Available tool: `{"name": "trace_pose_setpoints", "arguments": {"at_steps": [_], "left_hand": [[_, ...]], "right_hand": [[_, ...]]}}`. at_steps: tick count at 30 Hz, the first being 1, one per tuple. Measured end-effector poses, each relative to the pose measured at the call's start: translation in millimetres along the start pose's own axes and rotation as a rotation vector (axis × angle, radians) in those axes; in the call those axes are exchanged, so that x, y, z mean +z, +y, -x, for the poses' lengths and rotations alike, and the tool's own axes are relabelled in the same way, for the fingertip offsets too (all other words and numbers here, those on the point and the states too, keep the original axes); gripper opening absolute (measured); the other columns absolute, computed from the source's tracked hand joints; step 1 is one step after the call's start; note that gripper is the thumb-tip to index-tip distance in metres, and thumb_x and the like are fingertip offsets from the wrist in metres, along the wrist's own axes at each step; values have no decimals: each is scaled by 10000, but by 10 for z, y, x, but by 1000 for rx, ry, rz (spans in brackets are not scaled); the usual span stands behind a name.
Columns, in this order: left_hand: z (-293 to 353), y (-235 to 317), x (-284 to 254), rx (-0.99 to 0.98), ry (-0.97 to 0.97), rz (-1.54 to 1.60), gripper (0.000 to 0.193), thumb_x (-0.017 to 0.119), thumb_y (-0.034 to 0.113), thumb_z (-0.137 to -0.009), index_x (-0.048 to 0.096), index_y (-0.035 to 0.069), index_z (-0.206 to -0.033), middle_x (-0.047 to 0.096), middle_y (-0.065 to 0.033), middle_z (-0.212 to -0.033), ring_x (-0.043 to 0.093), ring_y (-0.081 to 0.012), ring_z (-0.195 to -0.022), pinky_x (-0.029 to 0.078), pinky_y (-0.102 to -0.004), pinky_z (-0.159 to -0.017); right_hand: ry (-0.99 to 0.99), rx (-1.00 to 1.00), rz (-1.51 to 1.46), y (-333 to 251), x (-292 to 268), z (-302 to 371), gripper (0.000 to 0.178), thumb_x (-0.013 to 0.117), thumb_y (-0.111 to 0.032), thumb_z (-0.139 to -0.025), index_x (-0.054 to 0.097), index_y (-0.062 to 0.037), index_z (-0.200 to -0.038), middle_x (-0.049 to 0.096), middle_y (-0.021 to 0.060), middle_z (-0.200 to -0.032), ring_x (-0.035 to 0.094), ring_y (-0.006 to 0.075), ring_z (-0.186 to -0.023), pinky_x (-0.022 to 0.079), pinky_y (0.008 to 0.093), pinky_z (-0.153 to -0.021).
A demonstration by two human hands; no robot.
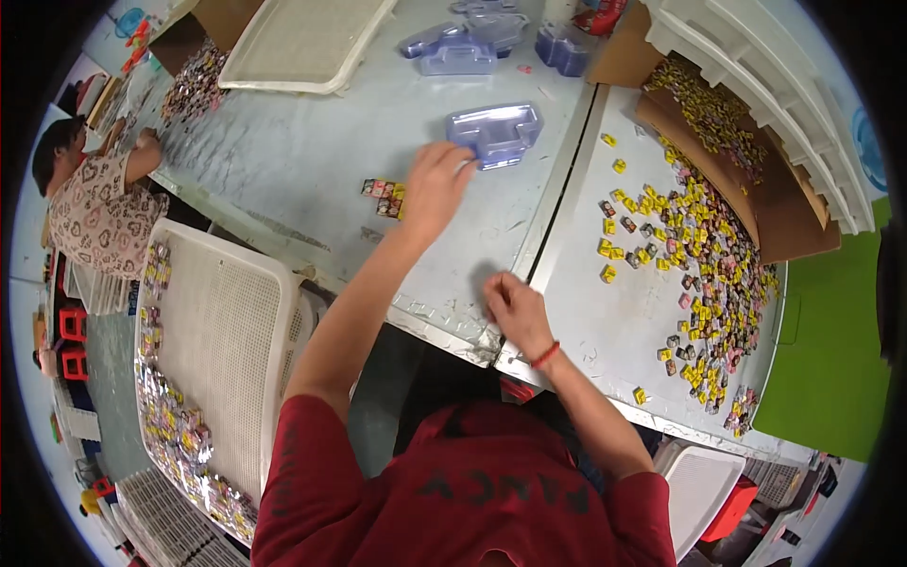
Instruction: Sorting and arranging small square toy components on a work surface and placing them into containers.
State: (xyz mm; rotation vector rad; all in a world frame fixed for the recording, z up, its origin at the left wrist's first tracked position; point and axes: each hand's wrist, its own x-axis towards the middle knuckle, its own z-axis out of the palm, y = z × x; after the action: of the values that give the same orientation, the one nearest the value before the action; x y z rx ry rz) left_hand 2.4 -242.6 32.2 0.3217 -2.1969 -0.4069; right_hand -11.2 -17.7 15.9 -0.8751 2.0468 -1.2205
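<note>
My left hand (437,192) reaches over the table with its fingers bent and bunched at the near left corner of a clear bluish plastic tray (493,132), which has moulded hollows. Part of its grip is hidden. Beside its wrist, a small block of red, black and yellow printed pieces (385,194) lies in two rows, partly covered by the hand. My right hand (517,309), with a red cord on the wrist, hovers by the table's near edge close to the seam. Its fingers are curled in, and what they hold, if anything, is hidden.
Many small yellow, black and pink pieces (699,255) spread across the right table by a tipped cardboard box (784,208). More clear containers (458,57) stand at the far side. A white perforated tray (227,302) holds wrapped packs at left. Another person (104,198) works at far left.
</note>
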Motion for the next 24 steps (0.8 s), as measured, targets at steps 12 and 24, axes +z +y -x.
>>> {"name": "trace_pose_setpoints", "arguments": {"at_steps": [12, 24], "left_hand": [[-613, -54, 485, 118, -274, -98, 274, 740, 292, -735, 662, 37, -802, 630, -114, -839, 595, -314, -811, 478, -405, -711], [-610, -73, 323, 133, -382, -74, 152, 605, 179, -874, 678, 46, -883, 626, -96, -860, 598, -298, -811, 482, -388, -721]], "right_hand": [[205, -195, -144, 341, -85, 493, 104, 596, -102, -908, 606, -20, -971, 607, 56, -681, 543, 97, -571, 460, 238, -553], [220, -325, -150, 353, -121, 543, 79, 609, -87, -883, 620, -28, -935, 627, 109, -730, 602, 225, -582, 478, 303, -553]]}}
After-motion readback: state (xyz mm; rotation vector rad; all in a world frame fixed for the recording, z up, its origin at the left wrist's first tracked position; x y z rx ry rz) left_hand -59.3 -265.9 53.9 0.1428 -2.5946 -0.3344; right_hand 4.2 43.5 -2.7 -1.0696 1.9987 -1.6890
